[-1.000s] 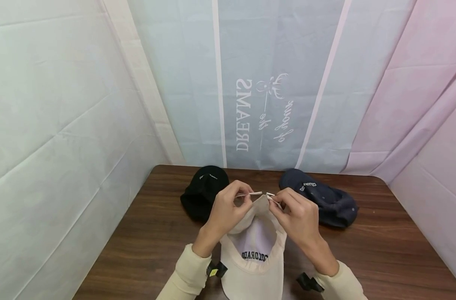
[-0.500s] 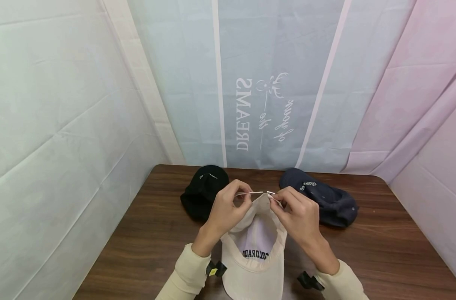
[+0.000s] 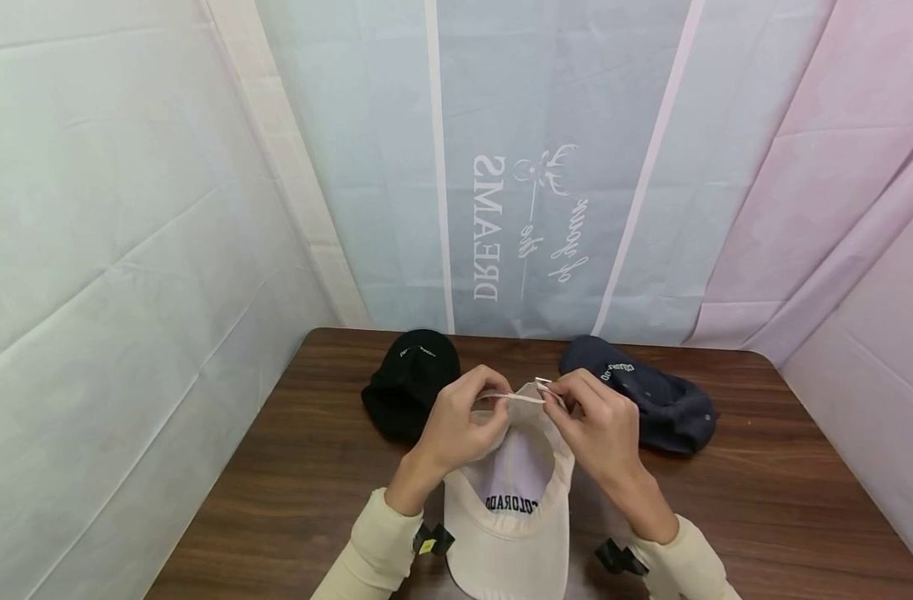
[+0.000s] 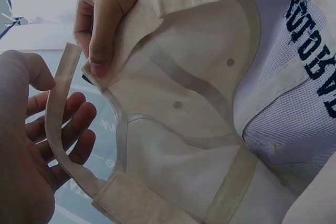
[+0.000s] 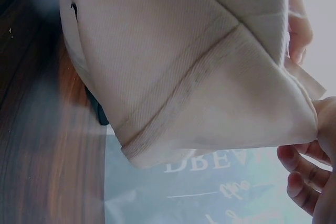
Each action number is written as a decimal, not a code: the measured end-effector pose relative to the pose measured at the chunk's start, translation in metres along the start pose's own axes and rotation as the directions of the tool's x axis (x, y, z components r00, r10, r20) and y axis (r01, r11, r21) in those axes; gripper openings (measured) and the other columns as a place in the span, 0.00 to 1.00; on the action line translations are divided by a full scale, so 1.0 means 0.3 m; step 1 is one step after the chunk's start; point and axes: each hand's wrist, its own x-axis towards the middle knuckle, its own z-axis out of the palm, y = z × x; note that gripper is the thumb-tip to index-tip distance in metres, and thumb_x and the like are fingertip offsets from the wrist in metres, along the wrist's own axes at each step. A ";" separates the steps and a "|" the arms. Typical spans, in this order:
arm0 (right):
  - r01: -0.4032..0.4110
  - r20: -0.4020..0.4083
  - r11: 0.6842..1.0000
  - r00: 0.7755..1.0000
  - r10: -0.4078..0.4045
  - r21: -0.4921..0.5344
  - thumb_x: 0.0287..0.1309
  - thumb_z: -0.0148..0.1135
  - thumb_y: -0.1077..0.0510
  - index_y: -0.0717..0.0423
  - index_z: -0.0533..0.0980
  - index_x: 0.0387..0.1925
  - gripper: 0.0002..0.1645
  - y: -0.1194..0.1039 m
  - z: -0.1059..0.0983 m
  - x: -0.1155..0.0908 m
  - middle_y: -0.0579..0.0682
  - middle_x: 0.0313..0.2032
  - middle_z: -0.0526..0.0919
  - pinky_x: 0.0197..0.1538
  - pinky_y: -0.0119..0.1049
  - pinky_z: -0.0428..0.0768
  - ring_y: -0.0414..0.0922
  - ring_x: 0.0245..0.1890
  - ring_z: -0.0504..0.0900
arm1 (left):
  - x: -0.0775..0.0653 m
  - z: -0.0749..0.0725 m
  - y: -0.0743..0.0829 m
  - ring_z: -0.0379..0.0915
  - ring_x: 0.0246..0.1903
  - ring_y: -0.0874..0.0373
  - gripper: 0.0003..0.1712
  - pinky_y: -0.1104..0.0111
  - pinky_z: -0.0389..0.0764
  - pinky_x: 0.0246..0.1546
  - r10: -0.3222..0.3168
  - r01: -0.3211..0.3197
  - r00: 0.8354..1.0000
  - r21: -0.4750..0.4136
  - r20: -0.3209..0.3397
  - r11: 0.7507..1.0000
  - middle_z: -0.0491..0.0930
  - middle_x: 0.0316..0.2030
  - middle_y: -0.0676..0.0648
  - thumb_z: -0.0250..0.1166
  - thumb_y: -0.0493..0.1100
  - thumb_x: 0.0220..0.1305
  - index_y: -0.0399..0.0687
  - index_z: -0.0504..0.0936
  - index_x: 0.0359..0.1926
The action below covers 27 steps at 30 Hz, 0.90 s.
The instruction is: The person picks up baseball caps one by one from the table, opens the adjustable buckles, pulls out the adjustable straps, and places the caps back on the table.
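Observation:
A cream baseball cap lies crown down in the head view, its brim toward me and dark COLORADO lettering inside. My left hand pinches the cap's loose back strap between thumb and fingers, the free end sticking up past the thumb in the left wrist view. My right hand grips the other side of the back opening, where a small metal buckle shows at the fingertips. Strap end and buckle are apart, the strap slightly below it. In the right wrist view, the cap's outer crown hides part of the left hand.
A black cap lies behind my left hand, and a navy cap behind my right. All are on a brown wooden table. Cloth curtains enclose the table at the back and both sides.
The strap end, lined up with the buckle half a second ago, has dropped slightly and moved right, now below the buckle. My left hand has lowered a little; the right hand stays nearly still.

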 end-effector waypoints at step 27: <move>-0.026 -0.013 1.000 1.000 0.026 -0.004 0.47 0.80 0.67 0.51 0.86 0.31 0.11 -0.002 0.000 0.002 0.45 0.28 0.86 0.23 0.26 0.71 0.36 0.16 0.74 | 0.005 0.003 -0.004 0.79 0.33 0.60 0.04 0.65 0.88 0.35 -0.043 0.042 0.999 0.044 0.016 0.998 0.82 0.35 0.50 0.65 0.34 0.69 0.47 0.81 0.40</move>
